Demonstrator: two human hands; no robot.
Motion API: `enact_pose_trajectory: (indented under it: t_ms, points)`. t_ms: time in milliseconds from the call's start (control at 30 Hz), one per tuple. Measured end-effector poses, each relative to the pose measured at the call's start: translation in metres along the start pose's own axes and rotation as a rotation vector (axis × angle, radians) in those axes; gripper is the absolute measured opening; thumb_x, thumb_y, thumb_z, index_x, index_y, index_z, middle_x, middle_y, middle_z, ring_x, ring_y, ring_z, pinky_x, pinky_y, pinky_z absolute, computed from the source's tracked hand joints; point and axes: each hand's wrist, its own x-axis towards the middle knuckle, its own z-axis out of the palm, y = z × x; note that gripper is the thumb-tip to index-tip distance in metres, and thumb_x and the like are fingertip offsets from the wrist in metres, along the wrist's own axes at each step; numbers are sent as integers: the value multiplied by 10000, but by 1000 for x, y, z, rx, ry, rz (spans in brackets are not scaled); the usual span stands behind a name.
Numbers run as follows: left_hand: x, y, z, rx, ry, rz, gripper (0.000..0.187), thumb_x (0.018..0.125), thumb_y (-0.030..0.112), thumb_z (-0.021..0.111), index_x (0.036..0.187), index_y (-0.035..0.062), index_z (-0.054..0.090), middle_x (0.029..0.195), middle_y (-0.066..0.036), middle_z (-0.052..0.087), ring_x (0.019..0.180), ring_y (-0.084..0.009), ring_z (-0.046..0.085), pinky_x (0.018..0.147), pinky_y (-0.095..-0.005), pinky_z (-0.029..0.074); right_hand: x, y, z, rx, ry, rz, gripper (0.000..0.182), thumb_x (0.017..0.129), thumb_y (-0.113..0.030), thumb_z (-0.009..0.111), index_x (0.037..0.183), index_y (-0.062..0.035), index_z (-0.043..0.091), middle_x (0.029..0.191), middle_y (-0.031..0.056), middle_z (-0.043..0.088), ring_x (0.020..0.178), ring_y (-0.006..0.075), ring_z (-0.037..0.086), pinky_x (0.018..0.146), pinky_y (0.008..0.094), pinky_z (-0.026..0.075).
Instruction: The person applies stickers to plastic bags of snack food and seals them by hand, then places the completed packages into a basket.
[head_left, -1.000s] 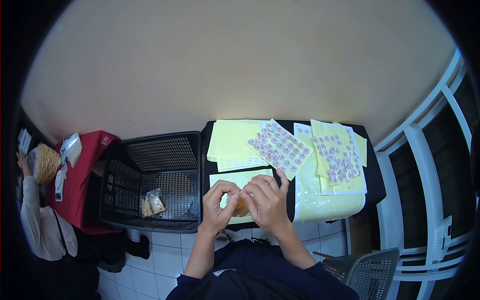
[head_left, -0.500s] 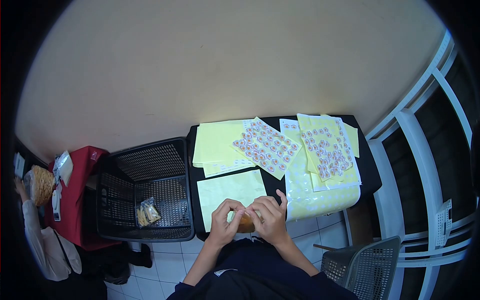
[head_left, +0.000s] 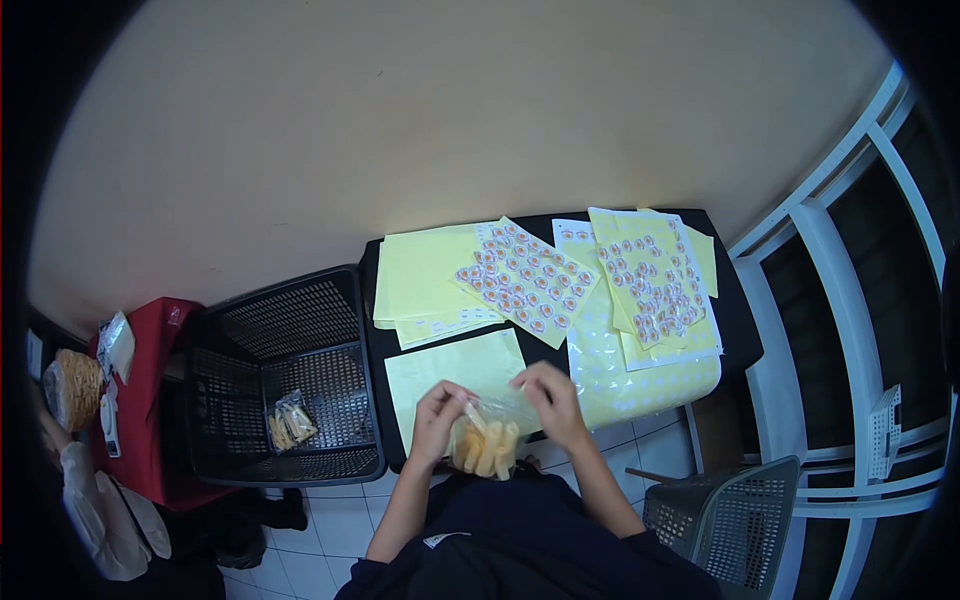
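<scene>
At the far left I saw a clear bulging bag [head_left: 77, 391] of tan food, with a co-worker's hand [head_left: 52, 432] beside it, dim and partly cut off. Right of these, the black basket [head_left: 272, 462] held small packets [head_left: 292, 421] of pale sticks. My left hand [head_left: 440, 413] pinched the snack bag [head_left: 484, 447] by its upper left part; it hung at the table's near edge, yellow-orange sticks inside. My right hand [head_left: 551, 398] was raised beside it, fingers curled, blurred; I couldn't tell whether it gripped the film.
</scene>
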Motion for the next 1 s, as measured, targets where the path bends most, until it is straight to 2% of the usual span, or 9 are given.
enact_pose_trajectory:
  t_ms: [33,67,133,167,367,533,633,833,1000]
  points:
    - [8,-7,-6,-130,15,-38,163,881,174,439,849,26,501,818,-53,554,770,-130,533,716,-258,434,6,12,3,159,105,161,127,737,-128,631,760,-14,577,764,76,575,689,185,561,698,314,436]
    - [16,-12,-11,-131,16,-44,163,881,174,439,849,26,501,818,-53,554,770,-130,533,716,-258,434,15,22,8,29,168,104,133,755,-108,611,785,18,577,750,102,568,633,184,556,569,272,450]
    - [30,-17,-19,-577,109,-306,165,891,196,401,837,54,465,772,-38,491,733,-133,495,677,-261,431,24,35,21,-62,114,271,174,736,-144,635,817,1,583,773,102,555,639,203,561,584,294,455]
    - [34,-18,-22,-684,4,-334,155,894,208,386,840,73,438,766,-26,453,719,-133,470,647,-256,425,28,39,28,-62,116,275,174,736,-144,635,817,1,583,773,102,555,639,203,561,584,294,455]
    - [37,-24,-27,-585,29,-386,153,897,217,378,845,82,426,774,-15,439,724,-131,455,631,-266,422,36,67,58,-396,132,269,304,689,-227,672,894,-25,573,854,105,533,667,287,580,595,353,476]
    - [39,-32,-34,-580,-43,-370,187,902,232,366,875,72,458,805,-35,489,754,-148,489,668,-290,442,36,69,62,-465,201,243,230,704,-207,652,851,-37,600,821,105,551,676,293,585,595,362,481]
    - [41,-41,-37,-557,47,-414,221,906,249,351,917,71,481,844,-75,549,791,-185,540,719,-330,460,38,65,63,-500,214,256,182,714,-191,640,822,-47,613,805,102,559,672,292,586,589,363,481]
    - [45,-51,-51,-704,-118,-455,292,914,299,311,946,68,487,875,-102,582,804,-219,569,741,-365,465,37,69,69,-528,307,173,106,726,-139,617,765,-40,610,748,103,562,630,279,584,567,347,477]
    - [41,-41,-43,-759,-163,-324,131,851,150,381,938,76,444,850,-44,482,847,-180,495,798,-319,408,39,67,70,-436,357,294,80,738,-98,590,728,-19,593,716,118,559,595,269,579,542,344,470]
